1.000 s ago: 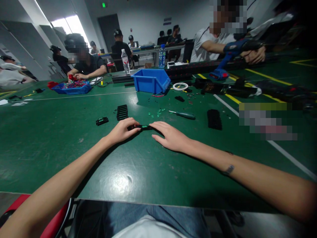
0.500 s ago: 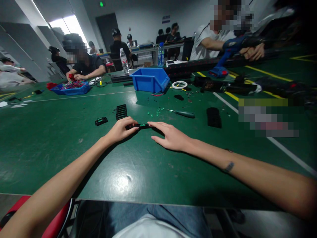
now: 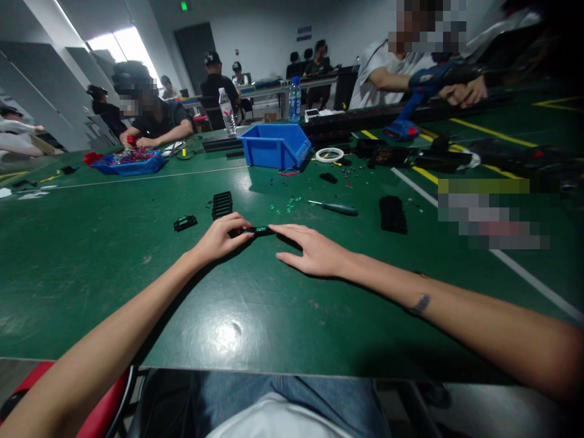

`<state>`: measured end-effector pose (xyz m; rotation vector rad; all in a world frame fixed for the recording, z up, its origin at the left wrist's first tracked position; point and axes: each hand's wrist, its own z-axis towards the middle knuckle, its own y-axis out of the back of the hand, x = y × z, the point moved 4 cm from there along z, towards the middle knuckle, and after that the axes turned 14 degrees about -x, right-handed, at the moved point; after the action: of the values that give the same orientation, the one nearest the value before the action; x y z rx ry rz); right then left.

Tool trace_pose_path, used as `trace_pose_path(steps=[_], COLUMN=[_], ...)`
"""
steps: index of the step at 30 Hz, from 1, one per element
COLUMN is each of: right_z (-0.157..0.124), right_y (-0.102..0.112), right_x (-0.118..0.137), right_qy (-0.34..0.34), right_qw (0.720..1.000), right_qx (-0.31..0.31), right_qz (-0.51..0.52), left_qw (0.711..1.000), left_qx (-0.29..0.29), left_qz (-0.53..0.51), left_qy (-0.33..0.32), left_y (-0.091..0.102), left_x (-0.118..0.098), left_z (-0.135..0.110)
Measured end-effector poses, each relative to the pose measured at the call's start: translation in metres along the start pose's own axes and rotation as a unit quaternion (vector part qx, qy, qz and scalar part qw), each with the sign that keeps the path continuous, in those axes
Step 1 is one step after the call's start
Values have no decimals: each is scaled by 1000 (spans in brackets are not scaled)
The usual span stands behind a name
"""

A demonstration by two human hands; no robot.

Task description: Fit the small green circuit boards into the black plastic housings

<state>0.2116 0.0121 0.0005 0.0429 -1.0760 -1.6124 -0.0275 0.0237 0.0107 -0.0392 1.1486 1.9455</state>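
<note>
The left hand (image 3: 219, 237) hides one end of the slim black part (image 3: 261, 230) at its fingertips. Beyond both hands, green bits (image 3: 289, 210) are too small to identify; rightward of the right hand (image 3: 314, 249), pixelation obscures a patch (image 3: 490, 213).

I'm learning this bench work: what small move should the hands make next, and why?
Perhaps close the right hand on the black piece: that hand's fingertips are at one end, thumb apart, while the left hand pinches the other.

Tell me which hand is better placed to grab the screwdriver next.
Likely the right hand: it is nearer the screwdriver and its thumb stands clear of the small black part, whereas the left hand grips that part's left end.
</note>
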Motion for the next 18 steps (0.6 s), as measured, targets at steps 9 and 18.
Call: trace_pose_path(steps=[9,18], right_z=[1,0], right_y=[4,3], right_x=[1,2], right_qy=[-1,8], right_qw=[1000,1000], right_qx=[-4,2], right_qz=[29,26], left_qw=[1000,1000], left_qx=[0,6], left_qz=[-4,-9], left_qy=[4,6], left_y=[-1,-1], left_x=[3,3], left_z=[0,0])
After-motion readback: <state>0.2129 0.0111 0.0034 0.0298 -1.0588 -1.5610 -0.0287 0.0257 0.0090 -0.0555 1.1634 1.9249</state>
